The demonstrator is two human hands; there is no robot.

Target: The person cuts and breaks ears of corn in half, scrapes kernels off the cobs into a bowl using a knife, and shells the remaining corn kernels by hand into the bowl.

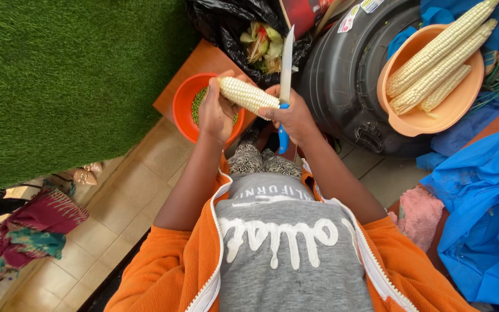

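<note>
cob in hand: one pale, husked white maize cob, held roughly level, one end up-left, just above the small bowl's rim.
left hand: fingers curled round the cob's left end, thumb on top.
right hand: closed in a fist round the knife handle, also touching the cob's right end.
knife: one long steel-bladed kitchen knife with a blue plastic handle; blade points away from the body, edge resting at the cob's right end.
small bowl: one round orange-red plastic bowl under the left hand, green peas or similar inside; sits on a brown wooden board.
bag: one black plastic bag behind the bowl, husk scraps in it.
drum: one black plastic barrel lying beside the right hand.
big bowl: one light orange plastic basin on the barrel, four husked white cobs inside.
floor: tan tiles; green artificial turf to the left.
cloth: blue plastic sheet to the right, one pink rag beside it.
</note>
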